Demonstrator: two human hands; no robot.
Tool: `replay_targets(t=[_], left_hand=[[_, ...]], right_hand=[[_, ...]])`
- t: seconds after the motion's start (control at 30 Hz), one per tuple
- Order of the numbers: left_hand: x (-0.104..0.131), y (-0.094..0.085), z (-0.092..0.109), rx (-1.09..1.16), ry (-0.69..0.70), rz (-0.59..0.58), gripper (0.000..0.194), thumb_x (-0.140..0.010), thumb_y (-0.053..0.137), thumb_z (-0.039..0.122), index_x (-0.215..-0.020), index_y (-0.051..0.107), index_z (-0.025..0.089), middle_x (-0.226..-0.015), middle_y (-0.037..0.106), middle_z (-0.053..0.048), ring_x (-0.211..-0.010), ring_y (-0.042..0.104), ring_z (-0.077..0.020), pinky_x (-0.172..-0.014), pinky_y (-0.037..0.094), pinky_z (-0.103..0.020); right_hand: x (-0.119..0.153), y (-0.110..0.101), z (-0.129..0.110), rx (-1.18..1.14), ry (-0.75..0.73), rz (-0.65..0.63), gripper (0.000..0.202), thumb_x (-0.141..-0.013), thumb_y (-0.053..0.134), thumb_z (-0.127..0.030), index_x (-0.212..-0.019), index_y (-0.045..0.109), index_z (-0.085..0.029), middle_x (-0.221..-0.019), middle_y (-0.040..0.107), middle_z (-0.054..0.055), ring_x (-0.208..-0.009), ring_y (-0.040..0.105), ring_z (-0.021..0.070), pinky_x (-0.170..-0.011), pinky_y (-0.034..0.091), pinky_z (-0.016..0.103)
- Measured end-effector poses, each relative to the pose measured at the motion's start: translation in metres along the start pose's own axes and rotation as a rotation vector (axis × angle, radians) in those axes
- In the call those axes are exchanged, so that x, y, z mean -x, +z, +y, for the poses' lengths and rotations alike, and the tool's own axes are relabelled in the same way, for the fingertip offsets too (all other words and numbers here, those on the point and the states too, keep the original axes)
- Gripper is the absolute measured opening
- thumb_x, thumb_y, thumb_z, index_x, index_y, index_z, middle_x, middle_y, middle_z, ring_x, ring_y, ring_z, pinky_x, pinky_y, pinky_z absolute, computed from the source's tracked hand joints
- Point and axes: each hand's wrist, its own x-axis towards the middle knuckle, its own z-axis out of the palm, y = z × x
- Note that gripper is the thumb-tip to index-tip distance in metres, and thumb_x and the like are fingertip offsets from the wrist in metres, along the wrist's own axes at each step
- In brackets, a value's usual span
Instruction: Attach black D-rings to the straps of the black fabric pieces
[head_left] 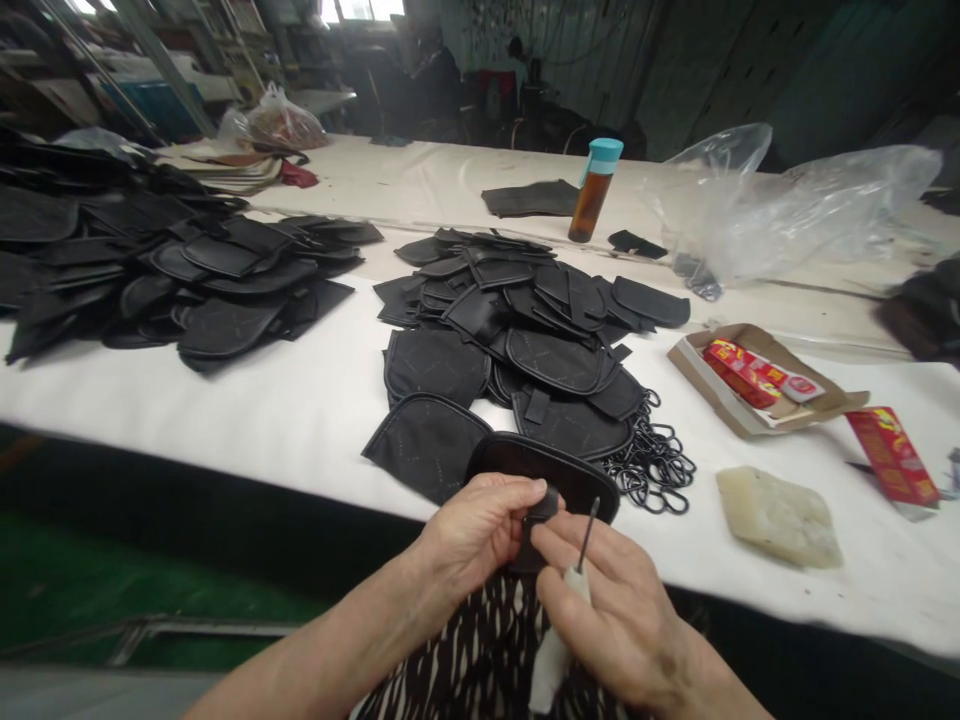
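Note:
My left hand [487, 525] is closed on a small strap of a black rounded leather-like flap piece [555, 462], pinching it between thumb and fingers at the table's front edge. In my right hand [619, 595] lies an awl [553, 665] with a pale handle, its thin metal shaft pointing up and away. The fingertips of that hand also touch the strap, close to my left fingers. Just beyond, a pile of similar black flap pieces [551, 360] spreads over the white table. Black metal snap hooks [660, 465] are heaped at the pile's right side.
A larger black stack [225, 270] covers the left of the table [330, 400]. At right are a yellowish block [780, 518], a cardboard tray [720, 400] with red packets and another red box [892, 455]. Behind stand a teal-capped bottle [592, 200] and clear plastic bags [817, 215].

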Motion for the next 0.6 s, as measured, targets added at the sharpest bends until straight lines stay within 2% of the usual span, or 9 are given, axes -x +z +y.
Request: replay_targets(t=[0.07,0.13,0.23,0.3,0.37,0.47,0.6], left_hand=[[-0.002,-0.001,-0.001,-0.057,0.039,-0.016,0.012,-0.067,0.071,0.021,-0.066,0.070,0.009,-0.061,0.065,-0.004,-0.057,0.058,-0.0106,-0.061,0.045,-0.021],[-0.004,-0.002,-0.002,-0.098,0.072,-0.007,0.016,-0.071,0.067,0.025,-0.068,0.070,0.010,-0.063,0.066,-0.005,-0.058,0.059,-0.0118,-0.060,0.045,-0.022],[-0.005,0.001,-0.005,-0.171,0.146,0.045,0.022,-0.076,0.062,0.031,-0.071,0.069,0.011,-0.066,0.067,-0.006,-0.062,0.060,-0.0135,-0.060,0.044,-0.023],[-0.005,0.003,-0.009,-0.222,0.205,0.082,0.024,-0.078,0.059,0.032,-0.072,0.069,0.011,-0.067,0.066,-0.006,-0.065,0.059,-0.0136,-0.062,0.043,-0.023],[-0.006,0.005,-0.014,-0.257,0.263,0.099,0.026,-0.080,0.058,0.033,-0.072,0.068,0.011,-0.066,0.065,-0.004,-0.066,0.057,-0.0130,-0.063,0.042,-0.023],[-0.007,0.004,-0.020,-0.280,0.318,0.100,0.029,-0.081,0.057,0.037,-0.067,0.065,0.013,-0.061,0.059,0.000,-0.060,0.051,-0.0106,-0.058,0.038,-0.021],[-0.007,-0.001,-0.026,-0.236,0.333,0.119,0.029,-0.079,0.061,0.040,-0.067,0.063,0.013,-0.061,0.057,0.001,-0.060,0.051,-0.0113,-0.058,0.039,-0.023]], right_hand=[[0.003,0.001,0.002,0.003,-0.001,0.000,0.022,-0.085,0.040,-0.002,-0.083,0.058,-0.014,-0.080,0.070,0.015,-0.082,0.067,0.0233,-0.074,0.057,0.039],[0.008,0.006,0.002,-0.061,0.098,0.011,0.022,-0.085,0.040,-0.002,-0.085,0.057,-0.016,-0.080,0.069,0.012,-0.081,0.067,0.0214,-0.076,0.056,0.039],[0.019,0.017,-0.001,-0.226,0.372,0.145,0.019,-0.086,0.044,-0.005,-0.091,0.056,-0.019,-0.086,0.068,0.008,-0.082,0.065,0.0192,-0.081,0.054,0.041],[0.023,0.024,-0.005,-0.297,0.585,0.264,0.015,-0.086,0.050,-0.008,-0.092,0.055,-0.021,-0.089,0.067,0.006,-0.084,0.064,0.0184,-0.080,0.054,0.038],[0.024,0.029,-0.008,-0.286,0.782,0.312,0.011,-0.086,0.054,-0.012,-0.090,0.054,-0.023,-0.087,0.067,0.004,-0.079,0.065,0.0166,-0.071,0.054,0.029],[0.019,0.032,-0.008,-0.231,0.976,0.285,0.004,-0.086,0.057,-0.021,-0.088,0.054,-0.023,-0.077,0.065,0.000,-0.061,0.062,0.0126,-0.052,0.050,0.020],[0.014,0.034,-0.006,-0.219,1.013,0.279,0.003,-0.087,0.057,-0.023,-0.086,0.053,-0.023,-0.069,0.063,-0.003,-0.051,0.057,0.0096,-0.045,0.045,0.016]])
